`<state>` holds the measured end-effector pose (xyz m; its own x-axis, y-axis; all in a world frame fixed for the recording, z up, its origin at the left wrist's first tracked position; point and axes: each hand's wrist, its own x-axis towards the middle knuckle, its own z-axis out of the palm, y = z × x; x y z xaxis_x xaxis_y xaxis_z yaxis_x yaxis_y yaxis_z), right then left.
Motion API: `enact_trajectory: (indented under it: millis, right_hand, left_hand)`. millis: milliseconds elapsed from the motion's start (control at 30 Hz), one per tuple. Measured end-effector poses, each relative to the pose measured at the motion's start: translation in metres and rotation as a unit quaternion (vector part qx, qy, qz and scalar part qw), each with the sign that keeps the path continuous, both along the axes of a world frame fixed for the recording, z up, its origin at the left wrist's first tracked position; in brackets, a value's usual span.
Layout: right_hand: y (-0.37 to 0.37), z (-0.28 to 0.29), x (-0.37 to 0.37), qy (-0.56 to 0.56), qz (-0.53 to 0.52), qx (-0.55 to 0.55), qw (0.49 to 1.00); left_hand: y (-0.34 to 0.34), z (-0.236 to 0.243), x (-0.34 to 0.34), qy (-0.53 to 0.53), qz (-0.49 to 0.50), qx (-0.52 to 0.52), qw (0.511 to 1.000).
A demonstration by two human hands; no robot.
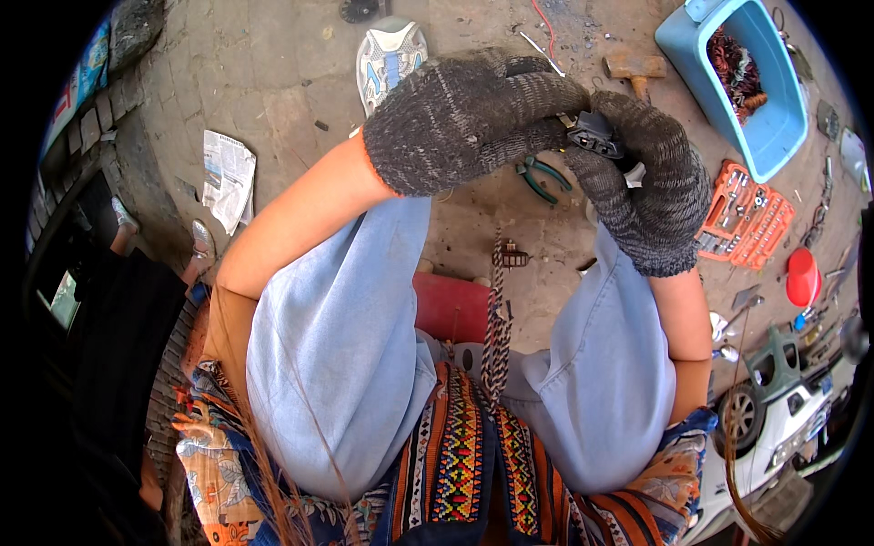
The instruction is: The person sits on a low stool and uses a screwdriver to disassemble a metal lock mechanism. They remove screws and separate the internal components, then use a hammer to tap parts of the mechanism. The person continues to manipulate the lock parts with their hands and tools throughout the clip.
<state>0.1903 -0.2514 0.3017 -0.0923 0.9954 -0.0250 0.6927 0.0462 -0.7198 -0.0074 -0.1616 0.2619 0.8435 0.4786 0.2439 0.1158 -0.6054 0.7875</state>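
Both my hands wear dark grey knitted gloves and meet just right of the picture's centre top. Between their fingertips is a small black part (594, 135) with slots or ribs on its face; its kind is unclear. My left hand (473, 118) reaches across from the left, its fingers closed at the part's left edge. Curled round from the right, my right hand (651, 177) grips the part's other side, and a bit of something whitish shows by its palm. Just below the left fingers, pliers (546, 179) with green handles lie on the ground.
A mallet (635, 67) lies beyond my hands, beside a blue bin (774, 141) holding reddish-brown wire scrap. At right are an orange socket set case (746, 217) and a red bowl (803, 278). Newspaper (228, 177) lies left, near another person's sandalled foot (202, 244).
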Motion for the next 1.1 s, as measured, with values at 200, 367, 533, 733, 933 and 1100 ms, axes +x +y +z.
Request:
enact_trajectory:
  millis: [200,367,533,733,933,1100]
  right_hand:
    - [0.002,0.002,-0.002,-0.017,0.003,0.012,1.000]
    - [0.006,0.011,-0.003,-0.074,0.061,-0.016,0.995]
    - [0.006,0.014,-0.002,-0.102,0.128,-0.002,0.987]
    - [-0.002,0.010,-0.007,0.046,0.064,-0.056,0.995]
    - [-0.001,0.010,-0.007,0.079,0.058,-0.061,0.993]
    - [-0.005,0.009,-0.003,0.021,0.054,-0.073,0.996]
  left_hand:
    - [-0.002,-0.001,-0.003,0.004,-0.026,-0.011,1.000]
    - [-0.004,-0.005,-0.010,0.009,-0.041,0.030,0.999]
    - [-0.002,-0.009,-0.013,-0.020,-0.070,0.048,0.996]
    - [-0.001,-0.009,-0.015,-0.046,-0.084,0.036,0.995]
    - [-0.003,-0.011,-0.015,-0.056,-0.091,-0.008,0.994]
    - [-0.005,-0.013,-0.013,-0.052,-0.067,0.020,0.996]
